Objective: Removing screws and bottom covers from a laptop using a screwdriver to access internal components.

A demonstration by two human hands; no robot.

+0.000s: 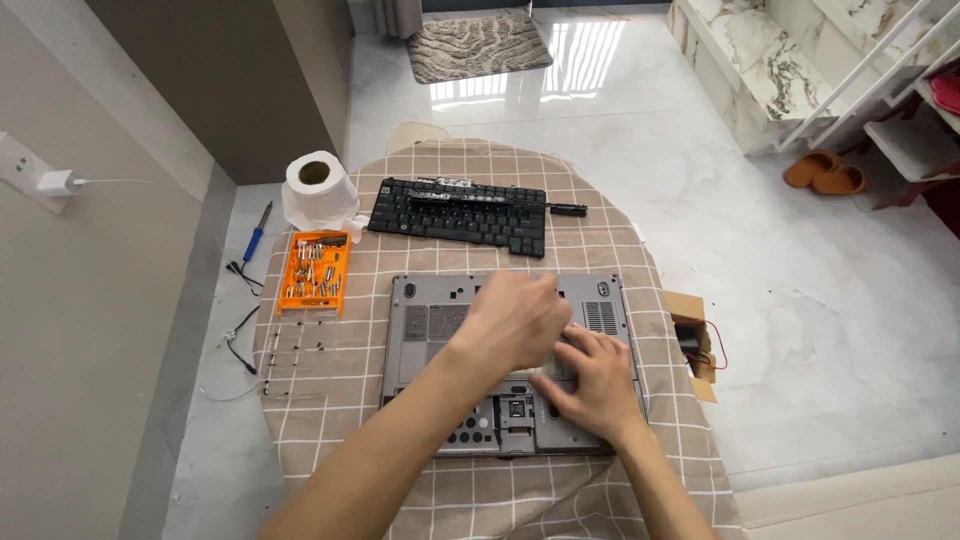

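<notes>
A grey laptop (430, 330) lies upside down on the checked tablecloth, its underside facing up. My left hand (510, 318) hovers over the middle of the laptop's base, fingers curled and blurred; whether it holds anything I cannot tell. My right hand (593, 380) rests flat on the right part of the base, fingers spread and pressing on a panel. A removed black keyboard (460, 215) lies beyond the laptop.
An orange tray of screwdriver bits (314, 272) and a toilet paper roll (318, 188) sit at the left. Small screws (290, 345) lie in rows on the cloth. A soldering iron (256, 236) lies on the floor, a cardboard box (690, 340) at the table's right edge.
</notes>
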